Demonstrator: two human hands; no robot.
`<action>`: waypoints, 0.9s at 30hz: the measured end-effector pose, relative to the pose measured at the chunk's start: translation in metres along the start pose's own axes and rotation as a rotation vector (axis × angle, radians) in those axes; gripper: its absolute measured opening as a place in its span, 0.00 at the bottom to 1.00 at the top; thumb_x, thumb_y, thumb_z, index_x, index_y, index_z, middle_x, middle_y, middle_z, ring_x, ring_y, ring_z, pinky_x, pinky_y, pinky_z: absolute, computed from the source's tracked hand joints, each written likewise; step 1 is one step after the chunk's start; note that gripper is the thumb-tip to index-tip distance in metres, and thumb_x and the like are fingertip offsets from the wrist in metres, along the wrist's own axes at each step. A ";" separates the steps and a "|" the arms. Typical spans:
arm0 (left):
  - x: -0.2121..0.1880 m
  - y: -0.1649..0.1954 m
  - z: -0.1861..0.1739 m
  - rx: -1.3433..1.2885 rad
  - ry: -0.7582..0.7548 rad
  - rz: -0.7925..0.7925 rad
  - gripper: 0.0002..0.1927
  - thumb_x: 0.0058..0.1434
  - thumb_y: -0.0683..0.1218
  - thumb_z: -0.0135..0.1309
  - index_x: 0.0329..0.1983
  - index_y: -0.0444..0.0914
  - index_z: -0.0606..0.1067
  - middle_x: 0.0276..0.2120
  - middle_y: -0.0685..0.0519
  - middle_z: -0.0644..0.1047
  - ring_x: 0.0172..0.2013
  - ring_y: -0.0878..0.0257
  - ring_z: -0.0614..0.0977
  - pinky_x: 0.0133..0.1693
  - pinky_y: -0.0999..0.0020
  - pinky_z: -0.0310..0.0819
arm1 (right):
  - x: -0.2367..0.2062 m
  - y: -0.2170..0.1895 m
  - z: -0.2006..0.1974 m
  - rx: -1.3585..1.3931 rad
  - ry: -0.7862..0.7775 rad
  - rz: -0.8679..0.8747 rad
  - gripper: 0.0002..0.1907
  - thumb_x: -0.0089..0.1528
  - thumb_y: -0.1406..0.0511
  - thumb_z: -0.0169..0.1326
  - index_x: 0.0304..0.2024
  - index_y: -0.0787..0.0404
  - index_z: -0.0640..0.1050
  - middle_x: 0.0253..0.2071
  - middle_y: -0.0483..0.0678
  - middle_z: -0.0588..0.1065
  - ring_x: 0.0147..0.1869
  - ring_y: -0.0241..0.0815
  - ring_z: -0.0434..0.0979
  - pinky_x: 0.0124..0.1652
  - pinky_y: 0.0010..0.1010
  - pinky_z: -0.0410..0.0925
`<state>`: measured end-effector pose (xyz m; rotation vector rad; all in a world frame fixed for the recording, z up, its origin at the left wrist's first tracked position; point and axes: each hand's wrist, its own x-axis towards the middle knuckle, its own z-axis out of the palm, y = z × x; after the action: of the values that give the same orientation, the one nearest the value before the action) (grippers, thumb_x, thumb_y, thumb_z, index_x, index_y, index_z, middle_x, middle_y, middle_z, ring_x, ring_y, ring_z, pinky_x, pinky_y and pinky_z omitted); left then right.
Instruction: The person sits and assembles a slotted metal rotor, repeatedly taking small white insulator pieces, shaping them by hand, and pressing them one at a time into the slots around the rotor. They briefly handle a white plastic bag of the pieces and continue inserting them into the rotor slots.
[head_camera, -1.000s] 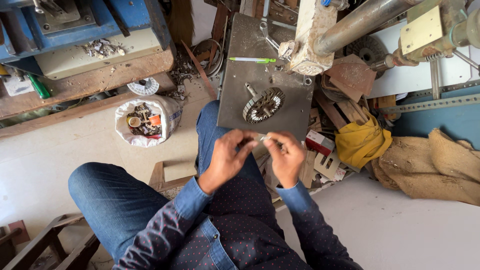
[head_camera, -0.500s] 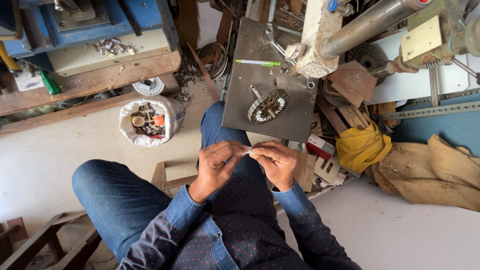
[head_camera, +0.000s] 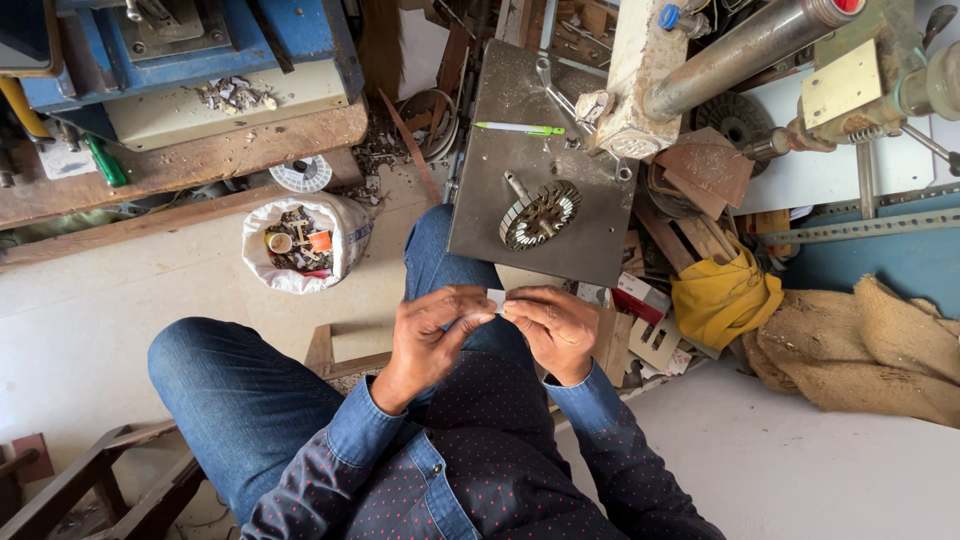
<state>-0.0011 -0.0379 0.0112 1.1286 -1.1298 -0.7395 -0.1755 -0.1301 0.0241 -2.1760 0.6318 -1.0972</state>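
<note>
A: Where's the metal plate (head_camera: 560, 170)?
B: Ahead of both hands, above the knee. Slotted round core (head_camera: 540, 214) on it, pen (head_camera: 520, 128) behind that.
A: Sides?
B: Bag of scraps (head_camera: 300, 245) left on floor; sacking (head_camera: 880, 350) right.

One small white slip (head_camera: 496, 299), thin and flat like paper or insulating sheet, is pinched between the fingertips of the left hand (head_camera: 432, 335) and the right hand (head_camera: 553, 327). Only a short pale section shows between the two sets of fingertips; the remainder is covered by the fingers, so its full outline cannot be told. It is held roughly level, above the lap, at the near edge of the grey metal plate (head_camera: 580, 240). Both hands are closed around it, thumbs and forefingers meeting at the slip, knuckles toward the camera.
</note>
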 end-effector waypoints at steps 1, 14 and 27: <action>-0.001 0.000 0.000 -0.009 -0.003 -0.010 0.03 0.63 0.37 0.60 0.40 0.33 0.81 0.41 0.47 0.83 0.40 0.60 0.86 0.43 0.69 0.82 | 0.000 0.000 0.000 0.007 -0.005 -0.005 0.12 0.57 0.72 0.67 0.43 0.58 0.82 0.38 0.50 0.82 0.42 0.42 0.85 0.40 0.29 0.78; -0.008 0.001 0.002 -0.021 0.040 -0.017 0.01 0.62 0.38 0.62 0.36 0.35 0.82 0.37 0.50 0.83 0.37 0.63 0.86 0.40 0.71 0.82 | -0.008 0.000 0.011 0.116 0.054 -0.033 0.12 0.57 0.74 0.66 0.41 0.58 0.81 0.41 0.51 0.81 0.46 0.45 0.85 0.45 0.32 0.79; -0.014 -0.001 -0.003 -0.041 0.045 0.000 0.02 0.62 0.35 0.61 0.36 0.34 0.81 0.36 0.49 0.83 0.38 0.61 0.86 0.41 0.71 0.81 | -0.015 -0.005 0.014 0.121 0.021 0.034 0.11 0.56 0.74 0.67 0.40 0.60 0.82 0.38 0.51 0.81 0.44 0.44 0.85 0.42 0.29 0.79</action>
<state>-0.0023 -0.0251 0.0057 1.1053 -1.0730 -0.7308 -0.1719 -0.1128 0.0128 -2.0454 0.5941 -1.1131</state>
